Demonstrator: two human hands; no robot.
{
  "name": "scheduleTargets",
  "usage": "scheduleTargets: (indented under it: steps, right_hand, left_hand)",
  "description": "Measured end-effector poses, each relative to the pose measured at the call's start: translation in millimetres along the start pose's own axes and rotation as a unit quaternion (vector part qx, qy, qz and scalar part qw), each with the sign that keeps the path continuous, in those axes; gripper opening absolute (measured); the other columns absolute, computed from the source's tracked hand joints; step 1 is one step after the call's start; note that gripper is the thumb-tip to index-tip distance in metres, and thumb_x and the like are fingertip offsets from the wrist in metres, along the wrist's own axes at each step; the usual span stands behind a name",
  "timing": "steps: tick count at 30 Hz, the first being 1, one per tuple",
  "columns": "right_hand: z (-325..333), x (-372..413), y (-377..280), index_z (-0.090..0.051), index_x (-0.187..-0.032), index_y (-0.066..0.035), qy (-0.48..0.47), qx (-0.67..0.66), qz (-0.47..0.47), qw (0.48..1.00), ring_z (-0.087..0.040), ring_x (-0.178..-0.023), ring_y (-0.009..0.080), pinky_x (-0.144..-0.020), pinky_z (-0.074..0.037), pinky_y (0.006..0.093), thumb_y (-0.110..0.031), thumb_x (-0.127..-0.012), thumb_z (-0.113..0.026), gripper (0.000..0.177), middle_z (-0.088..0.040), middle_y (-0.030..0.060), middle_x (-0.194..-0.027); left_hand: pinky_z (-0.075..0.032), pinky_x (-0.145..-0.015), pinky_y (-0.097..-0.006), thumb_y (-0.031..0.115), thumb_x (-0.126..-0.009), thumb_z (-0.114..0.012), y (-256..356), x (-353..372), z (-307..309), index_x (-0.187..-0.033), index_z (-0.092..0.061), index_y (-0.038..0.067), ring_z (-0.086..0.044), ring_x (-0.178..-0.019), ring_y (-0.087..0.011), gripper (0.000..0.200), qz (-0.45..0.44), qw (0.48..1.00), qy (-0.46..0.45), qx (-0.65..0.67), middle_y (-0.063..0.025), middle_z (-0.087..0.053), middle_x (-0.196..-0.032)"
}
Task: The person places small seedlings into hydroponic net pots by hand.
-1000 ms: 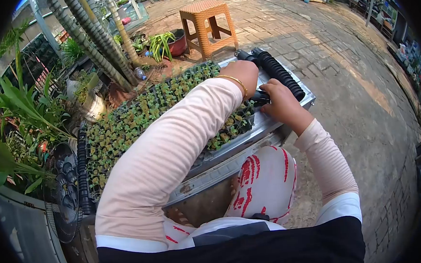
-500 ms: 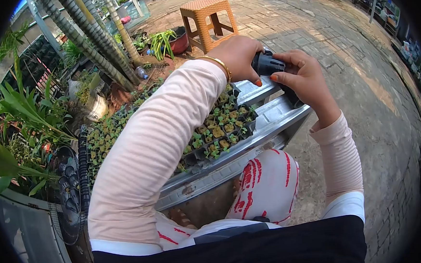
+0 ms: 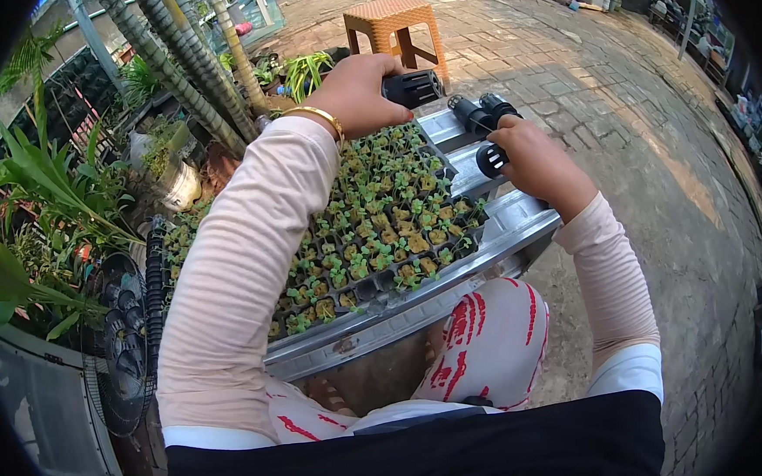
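Note:
My left hand (image 3: 359, 95), with a gold bangle at the wrist, grips a black slotted net pot (image 3: 413, 88) above the far side of the seedling tray. The pot lies sideways, its slotted end pointing right. Lower and to the right, my right hand (image 3: 544, 162) has its fingers closed around another black net pot (image 3: 491, 159), over the metal stand (image 3: 519, 216). More black net pots (image 3: 471, 115) lie just beyond its fingertips. Between my arms spreads the black seedling tray (image 3: 379, 284), its cells filled with small green seedlings.
An orange woven-pattern plastic stool (image 3: 389, 11) stands beyond the stand on brick paving. Slender ringed trunks (image 3: 174, 67) and leafy plants (image 3: 47, 202) are at left. A round black tray (image 3: 124, 341) sits at lower left. My patterned knee (image 3: 492, 340) is close to the stand's near edge.
My hands were together at a black net pot and are now apart. The left has moved left with a pot; the right is slightly lower. More of the seedling tray shows.

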State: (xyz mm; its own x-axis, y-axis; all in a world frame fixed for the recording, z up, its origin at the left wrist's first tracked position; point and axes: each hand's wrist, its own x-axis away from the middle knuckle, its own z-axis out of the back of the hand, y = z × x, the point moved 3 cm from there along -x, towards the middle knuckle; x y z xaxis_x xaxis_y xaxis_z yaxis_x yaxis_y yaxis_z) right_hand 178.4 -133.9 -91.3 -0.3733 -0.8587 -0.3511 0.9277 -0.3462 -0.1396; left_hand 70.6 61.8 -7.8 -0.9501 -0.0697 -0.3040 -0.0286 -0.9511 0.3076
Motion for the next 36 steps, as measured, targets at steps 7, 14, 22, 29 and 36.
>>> scheduleTargets:
  steps: [7,14,22,29,36]
  right_hand:
    - [-19,-14,-5,-0.06,-0.105,0.004,-0.04,0.012,0.013,0.999,-0.054,-0.097,0.0329,-0.086,-0.044,0.0359,0.004,-0.054,-0.072,0.053,-0.056,0.0159,-0.099]
    - [13,-33,-28,-0.065,-0.097,0.001,0.076,-0.096,-0.027,0.992,-0.061,-0.082,0.0302,-0.072,-0.047,0.0363,0.009,-0.068,-0.062,0.031,-0.062,0.0154,-0.088]
    - [30,-74,-171,-0.065,-0.098,0.004,0.057,-0.427,0.051,0.901,-0.059,-0.077,0.0112,-0.067,-0.047,0.0249,-0.004,-0.084,-0.059,0.017,-0.063,0.0067,-0.081]
    - [2,-108,-294,-0.065,-0.093,0.002,-0.106,-0.373,0.205,0.899,-0.057,-0.066,0.0127,-0.061,-0.047,0.0274,-0.004,-0.08,-0.061,0.015,-0.062,0.0075,-0.071]
    - [-23,-144,-368,-0.063,-0.083,-0.001,-0.029,-0.135,0.38,0.914,-0.06,-0.077,0.0345,-0.068,-0.049,0.0411,0.002,-0.07,-0.057,0.014,-0.062,0.0149,-0.081]
  left_hand:
    - [-0.046,-0.069,-0.02,0.005,-0.071,-0.07,-24,100,46,-0.107,-0.058,-0.001,-0.057,-0.077,-0.0059,0.038,0.13,0.943,0.062,0.301,-0.0009,-0.062,-0.088]
    - [-0.045,-0.071,-0.0202,0.012,-0.074,-0.069,-50,215,87,-0.11,-0.056,-0.001,-0.055,-0.078,-0.0044,0.041,0.206,0.909,0.155,0.327,0.0005,-0.062,-0.092]
    - [-0.05,-0.072,-0.0312,0.027,-0.09,-0.055,-81,329,124,-0.11,-0.053,-0.002,-0.06,-0.081,-0.0154,0.035,0.199,0.81,0.349,0.428,-0.0082,-0.062,-0.093]
    - [-0.052,-0.07,-0.0338,0.031,-0.093,-0.041,-87,394,119,-0.125,-0.041,0.001,-0.059,-0.076,-0.0168,0.044,0.148,0.704,0.49,0.493,-0.0086,-0.058,-0.097]
    - [-0.048,-0.068,-0.0285,0.016,-0.088,-0.05,-102,416,112,-0.129,-0.038,0.002,-0.058,-0.081,-0.0145,0.045,0.195,0.702,0.519,0.448,-0.0072,-0.057,-0.101]
